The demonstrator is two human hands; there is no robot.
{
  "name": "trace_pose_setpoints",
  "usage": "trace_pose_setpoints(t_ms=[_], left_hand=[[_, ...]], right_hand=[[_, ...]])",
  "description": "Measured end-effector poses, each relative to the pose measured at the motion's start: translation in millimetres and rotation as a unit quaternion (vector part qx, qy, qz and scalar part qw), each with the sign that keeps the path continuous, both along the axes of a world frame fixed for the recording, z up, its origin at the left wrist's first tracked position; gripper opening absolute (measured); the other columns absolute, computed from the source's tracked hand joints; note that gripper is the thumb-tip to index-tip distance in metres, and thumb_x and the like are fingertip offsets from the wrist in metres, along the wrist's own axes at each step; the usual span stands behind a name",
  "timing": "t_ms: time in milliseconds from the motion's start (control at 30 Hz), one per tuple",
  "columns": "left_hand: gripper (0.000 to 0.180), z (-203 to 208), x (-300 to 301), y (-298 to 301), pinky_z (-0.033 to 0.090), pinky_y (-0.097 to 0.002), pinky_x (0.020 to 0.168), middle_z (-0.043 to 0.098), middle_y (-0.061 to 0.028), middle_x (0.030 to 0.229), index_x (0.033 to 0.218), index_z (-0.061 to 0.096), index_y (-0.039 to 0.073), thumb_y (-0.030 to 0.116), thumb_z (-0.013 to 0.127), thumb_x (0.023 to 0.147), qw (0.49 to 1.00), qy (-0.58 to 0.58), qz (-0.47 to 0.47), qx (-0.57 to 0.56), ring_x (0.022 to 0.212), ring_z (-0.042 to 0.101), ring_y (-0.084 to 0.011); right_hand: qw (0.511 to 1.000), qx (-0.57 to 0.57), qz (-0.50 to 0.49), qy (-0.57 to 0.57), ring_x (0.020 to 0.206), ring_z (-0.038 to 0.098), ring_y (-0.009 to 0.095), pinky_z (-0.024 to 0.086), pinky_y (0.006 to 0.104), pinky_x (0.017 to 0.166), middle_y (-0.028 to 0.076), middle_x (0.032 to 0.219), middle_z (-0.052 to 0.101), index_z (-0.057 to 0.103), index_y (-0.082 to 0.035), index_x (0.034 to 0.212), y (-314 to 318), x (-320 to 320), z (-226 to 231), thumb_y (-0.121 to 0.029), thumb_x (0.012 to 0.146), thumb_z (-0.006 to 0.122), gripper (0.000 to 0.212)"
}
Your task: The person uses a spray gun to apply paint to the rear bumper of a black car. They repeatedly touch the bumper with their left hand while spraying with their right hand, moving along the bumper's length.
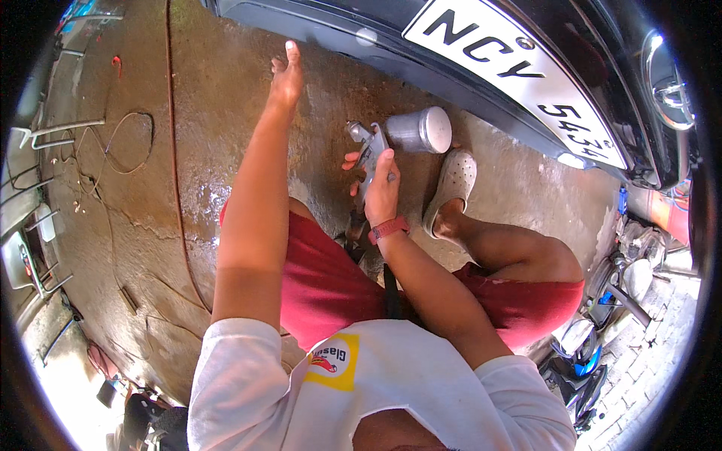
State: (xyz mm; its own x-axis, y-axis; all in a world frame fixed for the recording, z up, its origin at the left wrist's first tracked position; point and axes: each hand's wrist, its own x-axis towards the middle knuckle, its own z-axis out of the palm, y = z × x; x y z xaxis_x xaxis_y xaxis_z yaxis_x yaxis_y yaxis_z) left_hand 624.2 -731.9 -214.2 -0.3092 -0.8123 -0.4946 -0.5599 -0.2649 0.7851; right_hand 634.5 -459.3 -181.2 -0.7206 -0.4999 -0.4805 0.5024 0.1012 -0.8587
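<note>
My right hand (381, 184) is wrapped round the grip of a metal spray gun (367, 146). A silver paint cup (410, 131) with a pale round lid is fixed to the gun and lies sideways, toward the right. The gun's nozzle end points forward and left. My left arm reaches far forward, and my left hand (287, 75) is near the lower edge of a black car bumper (338, 34), thumb stretched out and fingers partly hidden and slightly bent. Nothing shows in it. Whether it touches the bumper I cannot tell.
A white licence plate (519, 71) sits on the car above the bumper. A long brown hose (174, 135) runs along the wet concrete floor (226, 45), with looped cable (131, 154) beside it. Metal chair legs (64, 131) stand left; clutter (587, 361) lies right. My shod foot (456, 180) is below the cup.
</note>
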Motion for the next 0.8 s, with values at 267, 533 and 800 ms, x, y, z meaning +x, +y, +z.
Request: trace_pose_setpoints(t_ms=[267,533,800], left_hand=[[0.110,28,-12,-7,0.011,-0.0505,0.136,0.004,-0.0251,0.181,0.173,0.007,0.000,0.083,0.025,0.104,0.980,-0.026,0.100,-0.171,0.168,0.011,-0.0390],[0.111,8,-28,-3,0.016,-0.0534,0.135,0.007,-0.0236,0.181,0.174,0.008,0.001,0.084,0.025,0.103,0.992,-0.020,0.093,-0.080,0.165,0.021,-0.0445],[0.114,-29,-57,15,0.019,-0.0555,0.133,0.008,-0.0236,0.181,0.173,0.007,-0.001,0.087,0.015,0.101,0.995,-0.069,0.051,-0.046,0.163,0.027,-0.0454]], right_hand=[[0.996,0.039,-0.054,0.062,0.089,0.074,0.021,0.054,0.0316,0.054,0.011,0.104,0.076,0.067,-0.002,0.121,20,-4,-8,-0.069,0.113,0.028,0.078],[0.988,0.069,-0.107,0.085,0.114,0.075,0.026,0.057,0.0311,0.055,0.016,0.128,0.076,0.058,-0.002,0.144,32,-5,-6,-0.074,0.111,0.025,0.086],[0.995,0.007,-0.036,0.094,0.113,0.073,0.025,0.058,0.0308,0.057,0.017,0.128,0.075,0.049,-0.003,0.156,20,-14,17,-0.076,0.109,0.018,0.092]])
